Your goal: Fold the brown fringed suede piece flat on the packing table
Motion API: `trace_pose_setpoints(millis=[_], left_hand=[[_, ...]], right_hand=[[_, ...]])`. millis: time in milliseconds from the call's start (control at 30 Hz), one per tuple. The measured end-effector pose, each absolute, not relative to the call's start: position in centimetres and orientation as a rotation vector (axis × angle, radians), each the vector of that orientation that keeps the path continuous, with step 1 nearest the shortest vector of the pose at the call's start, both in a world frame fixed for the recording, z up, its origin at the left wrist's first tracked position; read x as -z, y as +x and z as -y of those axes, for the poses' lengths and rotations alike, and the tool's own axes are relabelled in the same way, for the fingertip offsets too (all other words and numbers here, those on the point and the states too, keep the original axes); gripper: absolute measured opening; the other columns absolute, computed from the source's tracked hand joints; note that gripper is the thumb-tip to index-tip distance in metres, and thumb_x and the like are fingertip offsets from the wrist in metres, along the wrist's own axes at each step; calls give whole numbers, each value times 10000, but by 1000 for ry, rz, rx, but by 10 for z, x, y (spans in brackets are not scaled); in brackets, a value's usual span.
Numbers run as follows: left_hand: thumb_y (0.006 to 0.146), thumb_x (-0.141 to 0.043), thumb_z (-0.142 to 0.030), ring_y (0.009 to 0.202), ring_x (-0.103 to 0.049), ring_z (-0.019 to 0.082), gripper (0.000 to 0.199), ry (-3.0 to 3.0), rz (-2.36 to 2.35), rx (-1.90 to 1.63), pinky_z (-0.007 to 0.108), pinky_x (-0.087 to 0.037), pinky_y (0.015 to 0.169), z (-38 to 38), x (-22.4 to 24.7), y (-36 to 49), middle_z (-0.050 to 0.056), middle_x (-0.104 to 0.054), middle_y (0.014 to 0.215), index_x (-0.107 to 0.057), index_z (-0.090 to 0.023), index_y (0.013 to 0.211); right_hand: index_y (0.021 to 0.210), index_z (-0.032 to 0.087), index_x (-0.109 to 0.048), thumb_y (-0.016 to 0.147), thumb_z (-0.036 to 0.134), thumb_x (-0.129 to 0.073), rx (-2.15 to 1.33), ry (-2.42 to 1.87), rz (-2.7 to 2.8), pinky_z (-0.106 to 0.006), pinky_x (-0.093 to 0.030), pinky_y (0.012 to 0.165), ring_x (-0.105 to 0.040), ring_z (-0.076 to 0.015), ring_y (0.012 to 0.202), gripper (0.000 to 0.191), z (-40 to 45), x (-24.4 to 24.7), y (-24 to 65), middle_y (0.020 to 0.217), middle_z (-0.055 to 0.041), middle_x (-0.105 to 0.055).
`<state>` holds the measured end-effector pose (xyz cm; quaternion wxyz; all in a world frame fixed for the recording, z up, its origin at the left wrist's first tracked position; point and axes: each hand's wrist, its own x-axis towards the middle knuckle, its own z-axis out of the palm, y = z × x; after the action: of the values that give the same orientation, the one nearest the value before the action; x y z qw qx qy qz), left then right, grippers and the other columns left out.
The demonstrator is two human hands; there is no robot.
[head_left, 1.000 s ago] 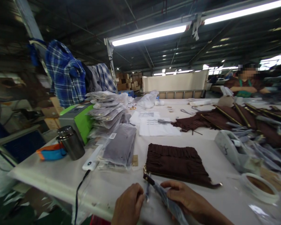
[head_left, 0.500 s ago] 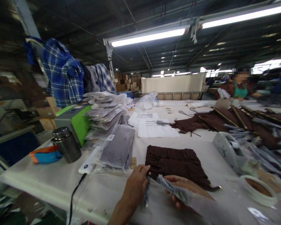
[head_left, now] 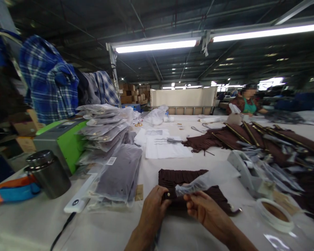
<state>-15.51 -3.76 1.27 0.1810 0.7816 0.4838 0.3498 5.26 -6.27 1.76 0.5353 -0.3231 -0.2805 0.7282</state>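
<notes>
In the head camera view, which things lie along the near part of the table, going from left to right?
Steel flask → bagged garments → left hand → right hand → tape roll.

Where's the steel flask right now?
The round steel flask stands at the table's left, between the green machine and an orange-and-blue strap.

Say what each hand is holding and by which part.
Left hand grips the brown fringed bag at its near-left corner, by the zipper end. Right hand pinches the clear plastic sleeve at its near end.
</notes>
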Motion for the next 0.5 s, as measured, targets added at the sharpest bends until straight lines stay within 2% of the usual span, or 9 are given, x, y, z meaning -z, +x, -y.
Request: trace_pose_setpoints(millis=[100, 333, 500], left_hand=[[776, -595, -60, 905, -605, 195, 247, 2127, -1308, -1092, 313, -457, 802, 37, -9, -149, 16, -631, 935, -602, -216, 967], [757, -615, -85, 862, -590, 196, 230, 1997, -1277, -1163, 308, -444, 781, 38, -8, -141, 18, -628, 906, -617, -216, 945], [767, -608, -137, 856, -595, 200, 175, 1906, -1271, -1165, 320, -454, 801, 39, -12, -139, 21, -642, 900, -629, -217, 920]], right_hand=[[950, 194, -723, 630, 334, -895, -1578, -824, 758, -254, -513, 622, -621, -116, 668, 390, 59, -18, 48, 824, -11, -711], [805, 183, -753, 613, 407, -889, -1433, -923, 865, -238, -477, 578, -549, -91, 611, 325, 50, -15, 39, 743, 3, -654], [806, 168, -751, 594, 507, -860, -1368, -1080, 993, -256, -461, 548, -539, -109, 573, 414, 43, -15, 27, 685, -5, -641]])
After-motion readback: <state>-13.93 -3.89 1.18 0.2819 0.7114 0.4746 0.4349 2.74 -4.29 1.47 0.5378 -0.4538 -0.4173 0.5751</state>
